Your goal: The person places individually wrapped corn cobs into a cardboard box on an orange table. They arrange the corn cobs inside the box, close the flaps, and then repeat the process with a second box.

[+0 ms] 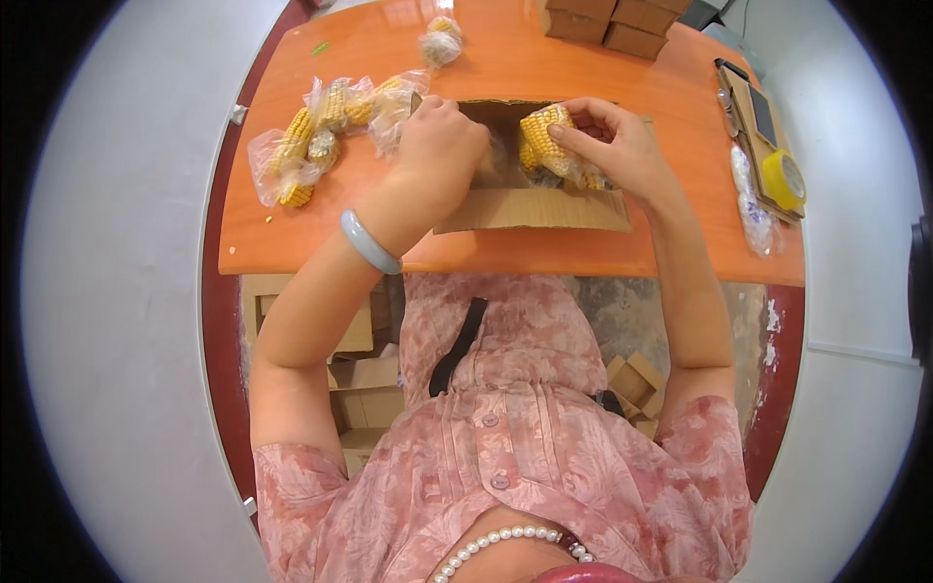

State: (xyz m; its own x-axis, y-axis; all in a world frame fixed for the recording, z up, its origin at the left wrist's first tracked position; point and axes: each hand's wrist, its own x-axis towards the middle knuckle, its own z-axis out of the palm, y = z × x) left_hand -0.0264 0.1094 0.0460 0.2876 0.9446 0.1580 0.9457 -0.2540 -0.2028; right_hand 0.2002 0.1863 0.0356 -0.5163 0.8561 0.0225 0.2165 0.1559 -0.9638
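An open cardboard box (532, 211) lies before me, its near flap folded out towards me. My right hand (619, 146) grips a cut piece of yellow corn cob (547, 130) in clear plastic, over the right part of the box. More wrapped corn shows in the box under that hand. My left hand (444, 138) is curled at the box's left side with its back to me. Its fingertips are hidden, so what it holds cannot be made out. Just left of it lies a clear plastic bag (388, 120).
Several bagged corn pieces (297, 138) lie on the orange table (328, 240) at left, another (441, 45) farther back. Small brown cartons (605, 25) are stacked at the back. A yellow tape roll (784, 180) and a phone (762, 116) rest on cardboard at right.
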